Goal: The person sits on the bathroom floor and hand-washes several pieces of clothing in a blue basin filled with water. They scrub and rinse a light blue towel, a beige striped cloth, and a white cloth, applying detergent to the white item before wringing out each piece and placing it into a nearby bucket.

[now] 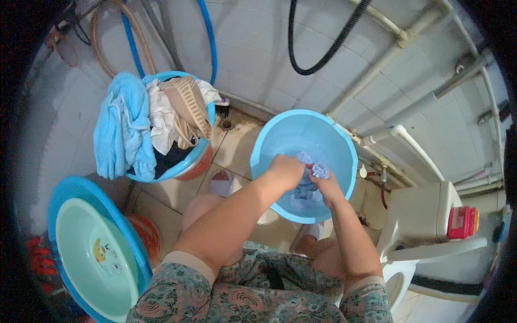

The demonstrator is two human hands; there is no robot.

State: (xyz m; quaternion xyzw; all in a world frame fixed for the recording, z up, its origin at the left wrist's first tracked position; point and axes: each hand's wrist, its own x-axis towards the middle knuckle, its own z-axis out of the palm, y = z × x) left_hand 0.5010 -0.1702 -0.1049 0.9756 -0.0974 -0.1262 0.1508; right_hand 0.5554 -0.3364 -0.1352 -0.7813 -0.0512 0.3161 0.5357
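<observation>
Both my hands are over a light blue basin (264, 145) standing on the tiled floor in front of me. Inside it lies a wet blue cloth (306, 189) in some water. My left hand (286, 168) is closed on a bunched part of this cloth. My right hand (326, 185) grips it close beside the left, with a crumpled pale blue fold sticking up above the fingers. The cloth's lower part hangs down into the basin. What kind of garment it is, I cannot make out.
At the left, a blue tub (186, 167) is heaped with clothes and a fluffy blue towel (124, 126). Nearer stands a tilted green basin (91, 253) inside a larger blue basin (56, 215). A toilet (423, 215) with a red box (462, 222) is at the right. Pipes run along the wall.
</observation>
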